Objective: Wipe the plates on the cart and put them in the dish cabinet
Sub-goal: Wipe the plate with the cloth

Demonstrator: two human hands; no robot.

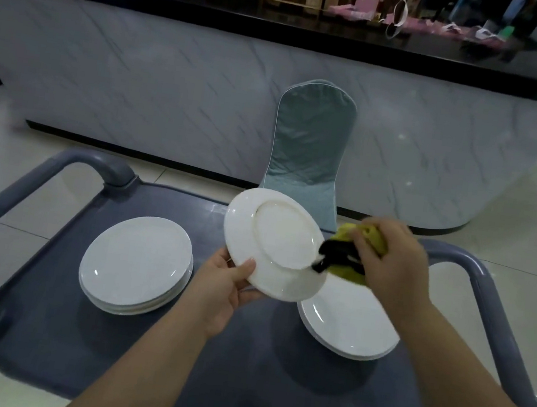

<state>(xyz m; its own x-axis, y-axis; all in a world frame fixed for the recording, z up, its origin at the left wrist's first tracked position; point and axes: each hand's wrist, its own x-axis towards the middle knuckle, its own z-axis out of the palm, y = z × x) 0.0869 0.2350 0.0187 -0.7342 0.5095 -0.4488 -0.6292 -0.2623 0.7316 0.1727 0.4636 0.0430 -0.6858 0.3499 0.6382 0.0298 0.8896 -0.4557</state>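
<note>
Wiping step: left hand (224, 287) is pinching round white ceramic plate (272, 241) at its 7 o'clock rim; right hand (394, 259), fingers curled around yellow-black cloth (350, 252), is rubbing its underside. Next: likely stacking.

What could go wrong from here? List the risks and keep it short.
1. The left hand grips the plate only at its lower rim, and the plate is tilted. The right hand pushing the yellow cloth against the opposite edge could lever it loose.
2. The plate hangs partly over the right stack on the cart. A slip would likely chip both.
</note>
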